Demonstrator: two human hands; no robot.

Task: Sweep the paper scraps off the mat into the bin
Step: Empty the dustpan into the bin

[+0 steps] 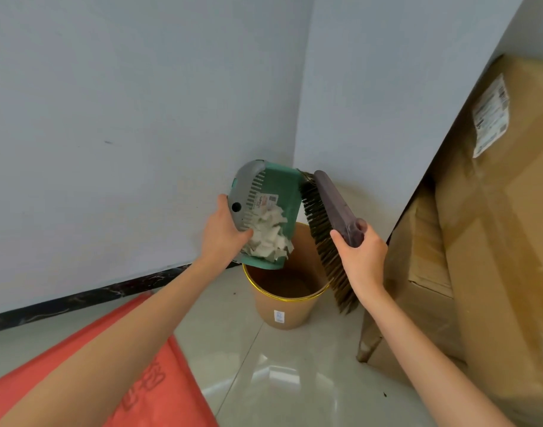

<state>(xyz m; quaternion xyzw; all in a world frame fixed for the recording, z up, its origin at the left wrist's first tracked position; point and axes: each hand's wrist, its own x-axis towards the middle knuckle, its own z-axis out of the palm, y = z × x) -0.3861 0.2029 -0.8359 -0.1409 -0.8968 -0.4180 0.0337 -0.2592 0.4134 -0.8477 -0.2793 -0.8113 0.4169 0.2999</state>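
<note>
White paper scraps [268,234] lie heaped in a green dustpan [265,211] tilted over the brown bin [284,291]. The left hand [224,231] grips the dustpan's grey end; the right hand [361,251] clasps a brush [327,223] just beside it. The red mat [88,365] lies nearby.

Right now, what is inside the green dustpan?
A heap of white paper scraps lies at the lower end of the tilted dustpan, below a printed label on its floor. The scraps and the left hand cover the floor beneath them.
</note>
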